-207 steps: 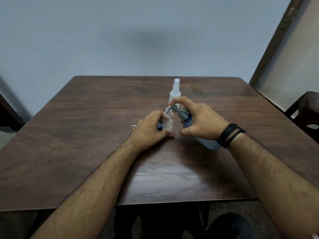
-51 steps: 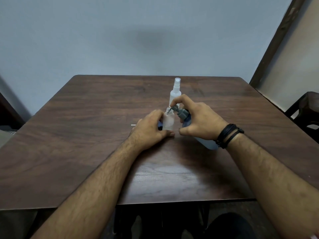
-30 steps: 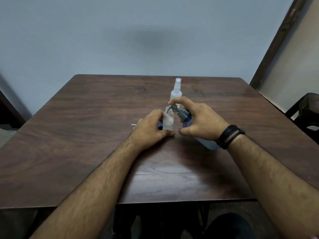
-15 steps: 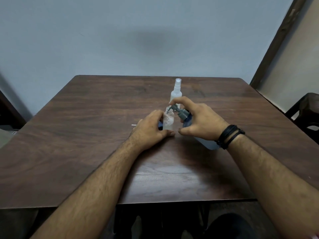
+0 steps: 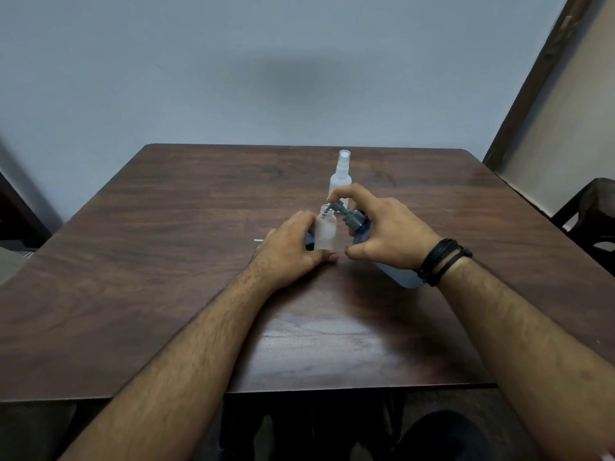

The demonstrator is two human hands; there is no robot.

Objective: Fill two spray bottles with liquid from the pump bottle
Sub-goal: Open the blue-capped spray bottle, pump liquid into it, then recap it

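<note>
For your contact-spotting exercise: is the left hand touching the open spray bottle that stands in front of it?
Touching. The head view shows the left hand wrapped around the open spray bottle, thumb at its base.

Light: pretty dim and flat, you're working in soft indoor light from overhead.
Shadow: your head throws a blurry dark patch on the far wall (image 5: 299, 78).
Glare: pale sheen on the near part of the table (image 5: 332, 341).
Edges: wide-angle bend, the door frame (image 5: 532, 81) on the right leans in.
Sharpness: centre okay, corners soft, slightly grainy overall.
</note>
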